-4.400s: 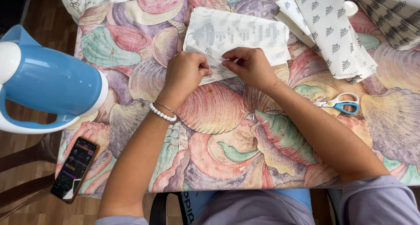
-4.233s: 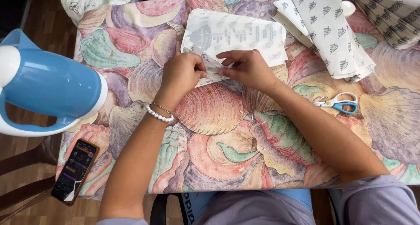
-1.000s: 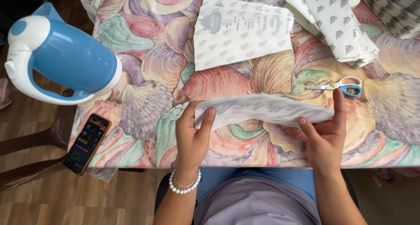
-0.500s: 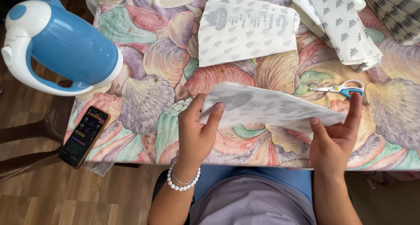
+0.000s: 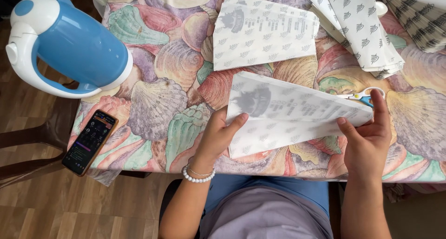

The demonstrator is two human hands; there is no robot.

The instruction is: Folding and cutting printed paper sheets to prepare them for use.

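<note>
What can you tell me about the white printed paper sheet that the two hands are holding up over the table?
The thin white paper sheet with small grey printed motifs looks translucent, with a darker grey emblem and lines of print showing through. It is folded into a flat, roughly wedge-like shape, widest at the left and narrowing to the right. The left hand grips its left edge and the right hand pinches its narrow right end. It is held above the shell-patterned tablecloth, partly covering the blue-handled scissors.

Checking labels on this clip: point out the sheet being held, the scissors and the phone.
printed paper sheet (image 5: 297,111), head view, middle of the sheet
scissors (image 5: 361,96), head view, blue handle
phone (image 5: 90,142), head view, screen
</note>
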